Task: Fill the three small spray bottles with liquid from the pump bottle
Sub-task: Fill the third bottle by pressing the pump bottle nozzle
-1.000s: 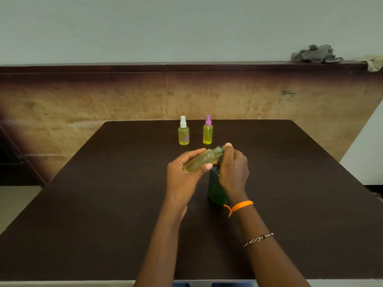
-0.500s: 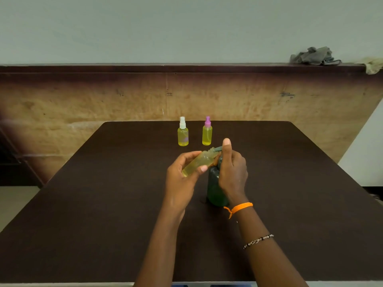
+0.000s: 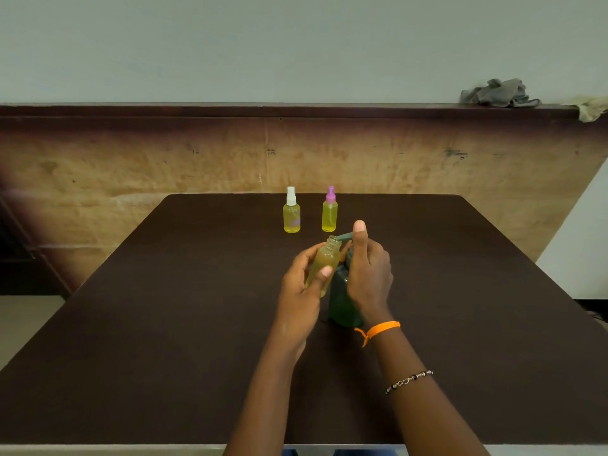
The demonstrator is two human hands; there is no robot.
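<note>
My left hand grips a small uncapped spray bottle of yellowish liquid, tilted with its open neck up against the spout of the dark green pump bottle. My right hand curls round the pump bottle's neck, with one finger lying on the pump head. The pump bottle stands on the dark table. Two more small bottles of yellow liquid stand upright at the far side: one with a white spray cap, one with a purple spray cap.
A wooden panel wall rises behind the table. On its ledge at the right lie a crumpled grey cloth and a pale rag. The table's near edge runs along the bottom of the view.
The small bottle in my left hand has tipped from nearly lying flat to more upright, its neck still at the spout. The finger on the pump head has risen.
</note>
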